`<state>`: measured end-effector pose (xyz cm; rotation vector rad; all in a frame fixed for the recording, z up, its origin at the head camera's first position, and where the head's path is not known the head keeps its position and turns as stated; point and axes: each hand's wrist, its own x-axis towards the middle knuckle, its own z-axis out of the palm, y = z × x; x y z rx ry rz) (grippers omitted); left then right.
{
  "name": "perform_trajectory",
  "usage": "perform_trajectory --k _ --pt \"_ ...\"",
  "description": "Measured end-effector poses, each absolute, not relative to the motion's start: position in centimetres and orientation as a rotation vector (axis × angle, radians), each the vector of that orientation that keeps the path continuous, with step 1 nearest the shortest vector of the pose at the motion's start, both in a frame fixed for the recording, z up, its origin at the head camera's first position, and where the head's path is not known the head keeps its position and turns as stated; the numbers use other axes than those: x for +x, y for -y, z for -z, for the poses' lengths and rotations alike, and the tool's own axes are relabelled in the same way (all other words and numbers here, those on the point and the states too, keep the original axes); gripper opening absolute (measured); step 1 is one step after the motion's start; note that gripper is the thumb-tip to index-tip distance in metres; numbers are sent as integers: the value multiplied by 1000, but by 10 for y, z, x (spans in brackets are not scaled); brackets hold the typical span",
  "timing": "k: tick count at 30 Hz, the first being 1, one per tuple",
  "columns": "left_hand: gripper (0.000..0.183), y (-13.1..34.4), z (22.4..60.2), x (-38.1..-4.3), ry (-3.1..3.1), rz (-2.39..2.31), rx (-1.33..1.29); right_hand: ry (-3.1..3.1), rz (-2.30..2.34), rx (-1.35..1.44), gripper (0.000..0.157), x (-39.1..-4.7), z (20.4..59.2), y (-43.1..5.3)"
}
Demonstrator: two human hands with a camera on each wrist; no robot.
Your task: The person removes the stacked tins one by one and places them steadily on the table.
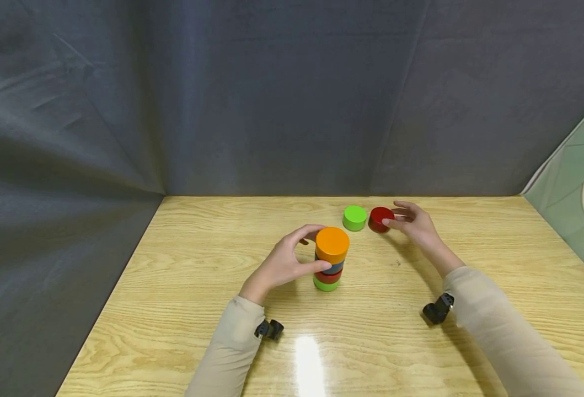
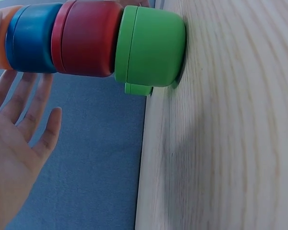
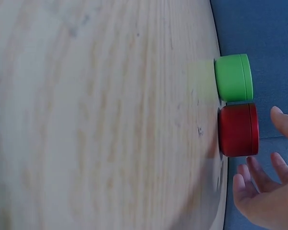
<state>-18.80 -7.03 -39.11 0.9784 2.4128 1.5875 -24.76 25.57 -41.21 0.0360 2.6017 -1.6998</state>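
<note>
A stack of round lidded tins stands upright on the table. Its top is an orange tin (image 1: 332, 245), then comes a blue tin (image 2: 36, 38), a red tin (image 2: 89, 38) and, at the bottom, a green tin (image 2: 153, 45). My left hand (image 1: 287, 259) holds the stack near its top, thumb in front and fingers at the far side. Farther back on the right, a loose red tin (image 1: 380, 220) sits beside a loose green tin (image 1: 354, 219). Around the loose red tin, my right hand (image 1: 416, 227) spreads its thumb and fingers; in the right wrist view they look apart from it.
The wooden table (image 1: 197, 264) ends at a dark grey curtain (image 1: 282, 110) along the back and left. A green patterned cloth (image 1: 577, 182) hangs at the right. Small black cameras (image 1: 438, 310) sit on both wrists.
</note>
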Motion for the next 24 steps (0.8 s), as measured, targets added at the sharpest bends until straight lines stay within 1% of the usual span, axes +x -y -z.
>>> perform_trajectory --k 24 --pt "61 69 394 -194 -2376 -1487 942 -2670 1757 -30 67 -225 401 -257"
